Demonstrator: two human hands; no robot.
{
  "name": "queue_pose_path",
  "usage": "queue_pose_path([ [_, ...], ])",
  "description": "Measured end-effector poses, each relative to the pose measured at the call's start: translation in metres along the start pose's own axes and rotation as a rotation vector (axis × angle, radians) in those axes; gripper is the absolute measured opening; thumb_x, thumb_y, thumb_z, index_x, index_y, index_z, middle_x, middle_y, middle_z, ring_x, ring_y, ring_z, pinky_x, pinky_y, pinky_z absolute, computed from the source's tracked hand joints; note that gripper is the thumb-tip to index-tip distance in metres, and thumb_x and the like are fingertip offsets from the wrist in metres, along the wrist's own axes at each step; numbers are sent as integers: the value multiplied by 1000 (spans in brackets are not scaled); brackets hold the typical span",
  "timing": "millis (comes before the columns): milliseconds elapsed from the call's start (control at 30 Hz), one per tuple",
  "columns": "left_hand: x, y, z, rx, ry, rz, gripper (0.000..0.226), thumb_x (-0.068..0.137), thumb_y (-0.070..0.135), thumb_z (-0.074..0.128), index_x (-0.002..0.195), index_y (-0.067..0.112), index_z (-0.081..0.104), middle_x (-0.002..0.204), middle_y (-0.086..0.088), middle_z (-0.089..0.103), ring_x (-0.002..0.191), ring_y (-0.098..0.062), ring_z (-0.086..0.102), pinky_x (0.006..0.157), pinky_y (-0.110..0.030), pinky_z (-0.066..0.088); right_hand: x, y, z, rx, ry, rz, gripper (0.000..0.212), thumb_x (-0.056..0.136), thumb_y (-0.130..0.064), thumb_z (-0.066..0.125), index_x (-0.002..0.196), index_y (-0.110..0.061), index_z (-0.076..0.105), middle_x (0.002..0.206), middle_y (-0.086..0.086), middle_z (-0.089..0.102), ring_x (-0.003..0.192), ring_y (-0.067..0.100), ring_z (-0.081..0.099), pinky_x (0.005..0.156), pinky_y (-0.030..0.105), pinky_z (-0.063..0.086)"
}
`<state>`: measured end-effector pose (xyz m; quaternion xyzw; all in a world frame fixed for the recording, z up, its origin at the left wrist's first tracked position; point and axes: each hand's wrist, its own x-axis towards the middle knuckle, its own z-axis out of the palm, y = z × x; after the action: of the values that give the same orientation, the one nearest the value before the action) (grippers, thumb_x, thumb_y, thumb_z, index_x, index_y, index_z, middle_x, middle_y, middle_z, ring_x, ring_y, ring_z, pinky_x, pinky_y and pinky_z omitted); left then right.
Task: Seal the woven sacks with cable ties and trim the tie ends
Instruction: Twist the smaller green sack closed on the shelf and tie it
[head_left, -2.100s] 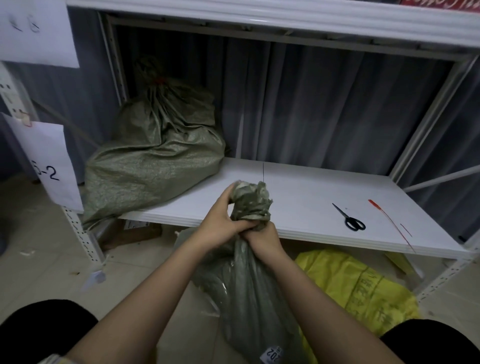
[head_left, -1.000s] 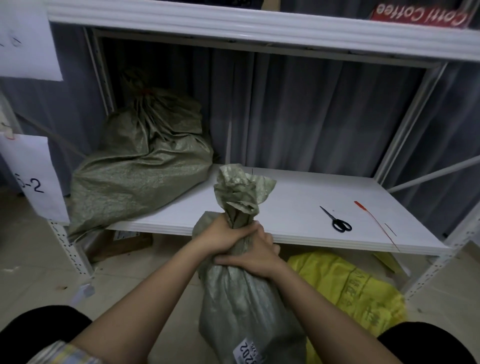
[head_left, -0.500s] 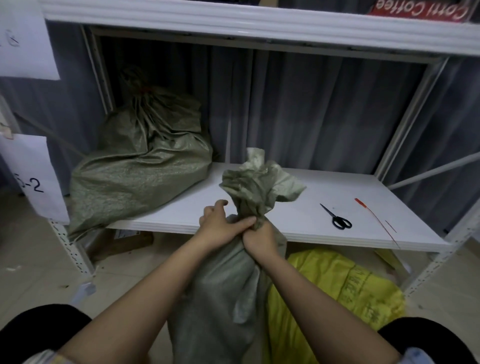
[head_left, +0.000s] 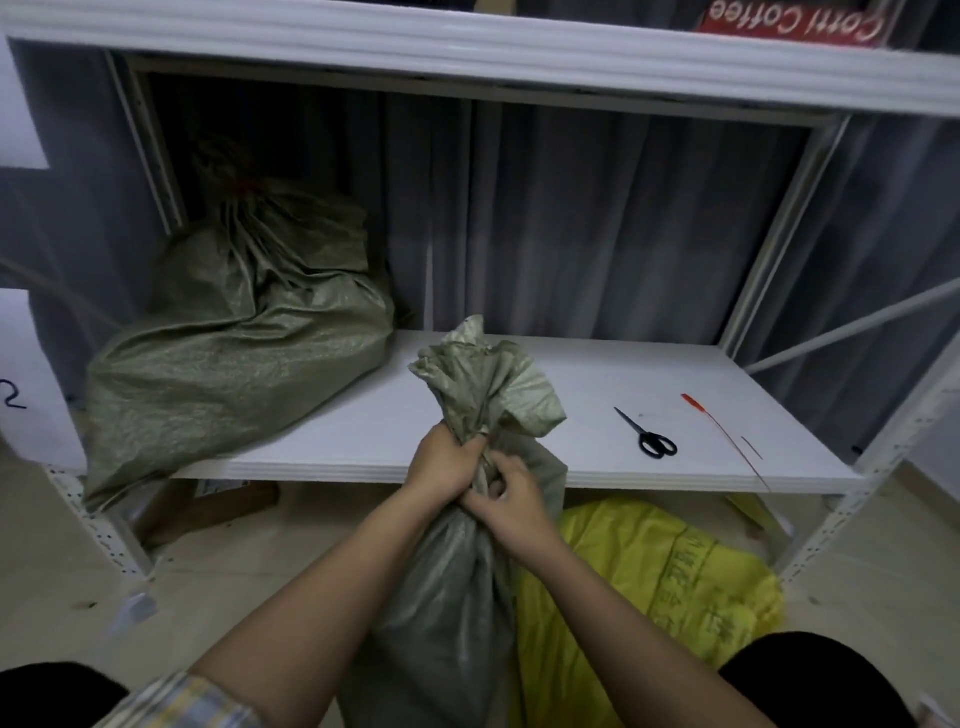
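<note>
A green woven sack (head_left: 441, 613) stands on the floor in front of the shelf. Its mouth is gathered into a bunch that flares above my hands. My left hand (head_left: 441, 462) grips the gathered neck from the left. My right hand (head_left: 506, 493) grips the neck just below, fingers curled into the fabric. Black scissors (head_left: 649, 434) lie on the white shelf board (head_left: 363, 441) to the right. A red cable tie (head_left: 722, 431) lies beyond the scissors, with a short red offcut (head_left: 751, 448) beside it. No tie shows on the held sack.
A second green sack (head_left: 234, 332), tied at the top with something red, lies on the left of the shelf. A yellow sack (head_left: 649, 582) lies on the floor under the shelf, right of the held one. White shelf posts stand at both sides.
I lifted the sack and regathered its neck. The loose top has bunched higher above my hands. My right hand shifted to grip just under my left. The view moved closer.
</note>
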<state>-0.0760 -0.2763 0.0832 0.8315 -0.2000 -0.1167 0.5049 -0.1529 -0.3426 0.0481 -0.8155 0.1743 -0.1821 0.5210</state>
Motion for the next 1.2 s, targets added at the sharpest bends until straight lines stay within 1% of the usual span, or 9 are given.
queue_pose_path([
  [167, 21, 21, 18, 28, -35, -17, 28, 87, 38, 48, 107, 23, 61, 109, -1, 67, 108, -27, 58, 101, -42, 40, 11, 19, -40, 253, 181, 85, 35, 90, 0, 53, 121, -15, 61, 71, 9, 57, 57, 15, 45, 52, 20, 38],
  [267, 33, 38, 30, -89, -81, -7, 9, 82, 23, 49, 87, 24, 57, 87, -1, 65, 89, -25, 60, 84, -37, 49, 20, 24, -60, 152, 230, -17, 39, 87, 4, 51, 116, -20, 64, 92, 1, 64, 66, 5, 57, 63, 12, 46],
  [367, 47, 58, 43, -45, -39, 51, 31, 71, 24, 43, 100, 22, 55, 96, -2, 65, 92, -26, 60, 83, -37, 50, 35, 29, -78, 158, 374, -89, 40, 84, 8, 50, 98, -26, 67, 102, -7, 60, 82, 16, 63, 73, 20, 53],
  [533, 72, 78, 72, 112, 2, 130, 35, 84, 16, 41, 117, 26, 50, 106, 1, 60, 98, -26, 56, 79, -32, 42, 61, 49, -123, 85, 547, 95, 34, 86, 1, 50, 74, -26, 65, 89, 3, 65, 70, 13, 54, 67, 24, 42],
  [667, 91, 93, 102, 211, -51, 212, 40, 83, 18, 45, 122, 27, 49, 105, 0, 61, 97, -27, 56, 80, -33, 45, 75, 66, -173, -33, 534, 203, 27, 88, -2, 47, 80, -15, 70, 82, -5, 64, 71, 8, 52, 62, 15, 37],
  [800, 110, 108, 134, 311, -122, 309, 36, 80, 12, 44, 114, 21, 54, 107, -8, 64, 98, -31, 57, 79, -35, 48, 84, 91, -212, -101, 568, 249, 29, 87, -3, 47, 80, -15, 72, 82, -8, 63, 82, 10, 53, 76, 21, 37],
  [967, 130, 113, 164, 427, -160, 360, 30, 82, 14, 46, 111, 18, 54, 105, -10, 64, 97, -32, 57, 80, -40, 50, 93, 125, -246, -155, 591, 267, 28, 88, -7, 48, 76, -21, 69, 91, -6, 67, 85, 13, 56, 74, 24, 39],
  [1100, 141, 109, 178, 486, -171, 343, 35, 83, 12, 44, 117, 17, 51, 108, -10, 62, 98, -32, 56, 80, -40, 50, 100, 150, -252, -213, 415, 250, 19, 90, -15, 52, 96, -26, 66, 107, -10, 59, 98, 13, 53, 86, 32, 47],
  [1200, 148, 108, 181, 514, -166, 325, 34, 84, 14, 44, 118, 16, 50, 108, -10, 61, 97, -30, 56, 80, -40, 50, 106, 157, -244, -162, 354, 232, 17, 89, -14, 51, 99, -24, 60, 112, -3, 60, 95, 17, 59, 82, 33, 50],
])
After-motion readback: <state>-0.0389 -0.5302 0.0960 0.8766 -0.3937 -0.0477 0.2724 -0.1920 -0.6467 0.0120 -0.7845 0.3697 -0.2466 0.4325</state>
